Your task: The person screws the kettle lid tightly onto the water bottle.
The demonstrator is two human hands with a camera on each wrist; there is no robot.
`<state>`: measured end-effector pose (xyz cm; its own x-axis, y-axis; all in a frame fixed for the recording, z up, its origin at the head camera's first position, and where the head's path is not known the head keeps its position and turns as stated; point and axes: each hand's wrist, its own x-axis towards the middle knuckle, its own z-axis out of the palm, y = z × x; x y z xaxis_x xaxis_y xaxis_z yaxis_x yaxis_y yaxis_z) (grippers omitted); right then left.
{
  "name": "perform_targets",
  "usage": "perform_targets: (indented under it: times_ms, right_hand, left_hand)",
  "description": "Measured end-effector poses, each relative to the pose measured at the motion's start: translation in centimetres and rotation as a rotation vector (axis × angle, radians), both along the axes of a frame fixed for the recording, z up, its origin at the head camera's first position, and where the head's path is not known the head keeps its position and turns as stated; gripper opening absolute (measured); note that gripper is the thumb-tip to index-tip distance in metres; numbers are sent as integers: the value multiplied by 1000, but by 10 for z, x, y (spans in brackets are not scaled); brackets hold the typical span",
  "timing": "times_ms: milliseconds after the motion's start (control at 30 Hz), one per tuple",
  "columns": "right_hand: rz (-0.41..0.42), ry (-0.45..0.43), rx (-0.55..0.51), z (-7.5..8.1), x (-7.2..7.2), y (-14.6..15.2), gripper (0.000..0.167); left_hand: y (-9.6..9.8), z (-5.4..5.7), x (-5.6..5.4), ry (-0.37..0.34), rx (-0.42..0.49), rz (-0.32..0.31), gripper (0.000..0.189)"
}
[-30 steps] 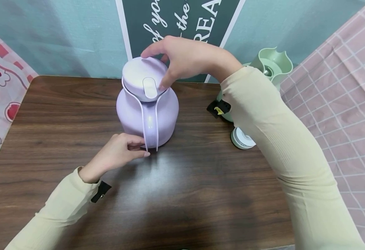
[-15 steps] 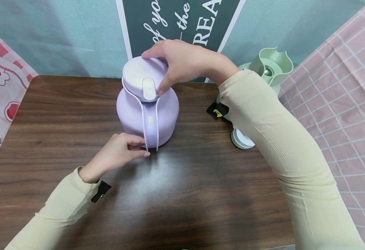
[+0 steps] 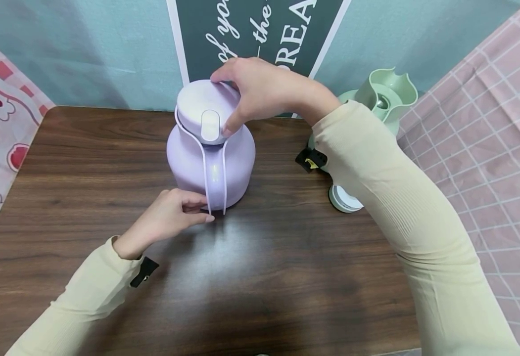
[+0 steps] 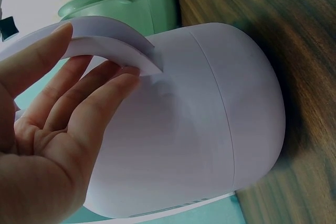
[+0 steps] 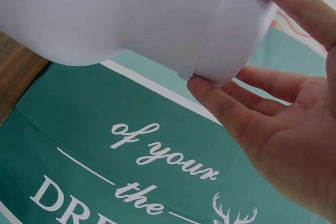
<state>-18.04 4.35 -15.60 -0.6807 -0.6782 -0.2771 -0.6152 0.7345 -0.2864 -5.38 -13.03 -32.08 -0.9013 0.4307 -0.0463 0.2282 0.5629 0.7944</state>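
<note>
A lilac thermos jug (image 3: 237, 165) stands upright on the wooden table, its handle facing me. My left hand (image 3: 164, 217) pinches the handle (image 3: 215, 183) low down, thumb on the near side and fingertips inside. In the left wrist view, the left hand's fingers (image 4: 79, 93) curl around the handle's edge beside the jug body (image 4: 173, 140). Up on the jug sits its round lid (image 3: 199, 101), with an oval button (image 3: 210, 125) on the handle side. My right hand (image 3: 264, 91) grips the lid's rim from the right, thumb in front, fingers behind. The right wrist view shows fingertips at the lid's lower edge (image 5: 220, 51).
A pale green appliance (image 3: 386, 96) with a scalloped top stands at the right rear, partly behind my right sleeve. Near its base lies a small round white-and-green piece (image 3: 345, 199). A dark green lettered sign (image 3: 246, 29) hangs behind the jug.
The lid and its button have turned slightly clockwise, with my right hand's fingers moving along around the rim. My left hand stays in place on the handle.
</note>
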Motion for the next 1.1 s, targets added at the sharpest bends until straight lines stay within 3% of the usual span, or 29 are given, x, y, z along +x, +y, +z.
perform_targets:
  times_ms: [267,733,1100]
  right_hand:
    - [15,-24,14,3,-3,0,84]
    - [6,25,35,1,1,-3,81]
    - [20,-55,65,6,-2,4,87]
  left_hand:
    - [0,0,-1,6,-1,3,16]
    - [1,0,-1,6,0,0,18]
    - [2,0,0,-6,-1,10,19]
